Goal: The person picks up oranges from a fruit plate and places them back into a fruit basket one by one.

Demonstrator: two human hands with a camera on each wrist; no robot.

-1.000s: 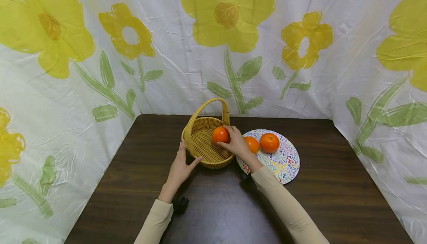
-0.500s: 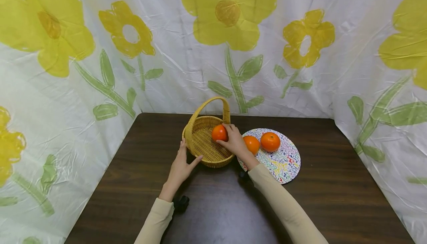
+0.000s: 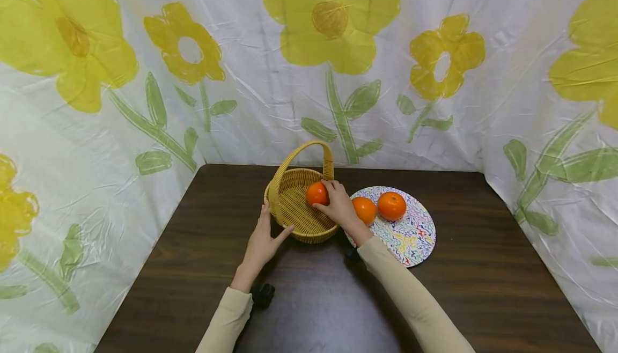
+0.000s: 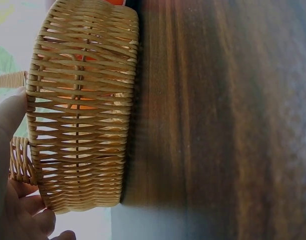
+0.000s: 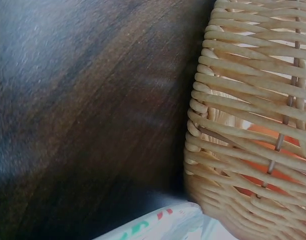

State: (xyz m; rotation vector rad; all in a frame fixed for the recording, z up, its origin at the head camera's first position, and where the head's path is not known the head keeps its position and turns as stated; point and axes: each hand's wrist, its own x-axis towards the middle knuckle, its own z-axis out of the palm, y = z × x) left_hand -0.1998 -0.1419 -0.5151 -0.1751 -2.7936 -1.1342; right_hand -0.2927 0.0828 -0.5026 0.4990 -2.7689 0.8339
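Observation:
A yellow wicker basket [image 3: 311,235] with a tall arched handle stands on the dark table. Inside it, against the right part, my right hand [image 3: 343,207] holds an orange [image 3: 316,193] with thumb and fingers around its side. My left hand [image 3: 258,243] rests at the basket's near left side, thumb spread from fairly straight fingers. In the left wrist view the thumb [image 4: 12,111] touches the rim next to the handle, with the fingers by the handle's foot. Orange colour shows through the weave [image 5: 272,165] in the right wrist view, where the right hand is hidden.
Right of the basket lies a round plate [image 3: 416,237] with a colourful squiggle pattern. It bears a partly covered orange [image 3: 364,210] and another orange [image 3: 391,206]. A white curtain [image 3: 251,117] with yellow flowers hangs behind and beside the table [image 3: 193,267].
My right hand and the orange have shifted very slightly left within the basket. The left hand and the basket have stayed in place.

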